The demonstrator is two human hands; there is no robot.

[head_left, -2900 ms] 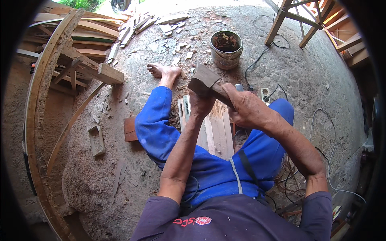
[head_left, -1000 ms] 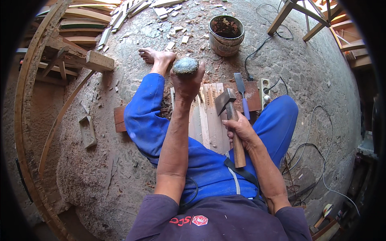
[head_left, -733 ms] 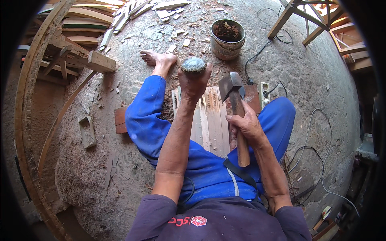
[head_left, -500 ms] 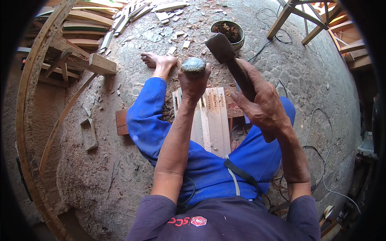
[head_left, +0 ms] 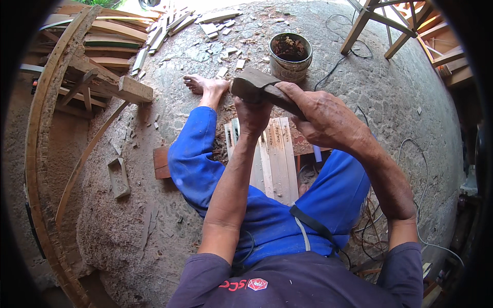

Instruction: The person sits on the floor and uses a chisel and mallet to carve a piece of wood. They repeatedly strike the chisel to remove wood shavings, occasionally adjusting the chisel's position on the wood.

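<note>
My right hand [head_left: 331,115] is wrapped round the handle of a mallet [head_left: 250,83] with a dark, block-shaped head. That head lies over the top of my left hand [head_left: 253,117], which is closed round an upright chisel. The mallet covers the chisel's round, battered end, and its blade is hidden beneath my fist. Below my hands, pale wooden strips [head_left: 275,159] lie side by side between my legs, with rows of small cut holes near their far end and some chips on top.
A reddish wooden block [head_left: 161,163] shows beside my left knee. Farther off stands a dirty bucket [head_left: 291,54] holding shavings. Offcuts [head_left: 210,28] litter the far floor. A small wooden box [head_left: 119,177] sits left, near a long curved timber [head_left: 38,128]. Cables [head_left: 423,179] run along the right.
My right hand has swung the mallet left and down, so its head now covers the chisel's end, which was exposed before. My left hand keeps its grip.
</note>
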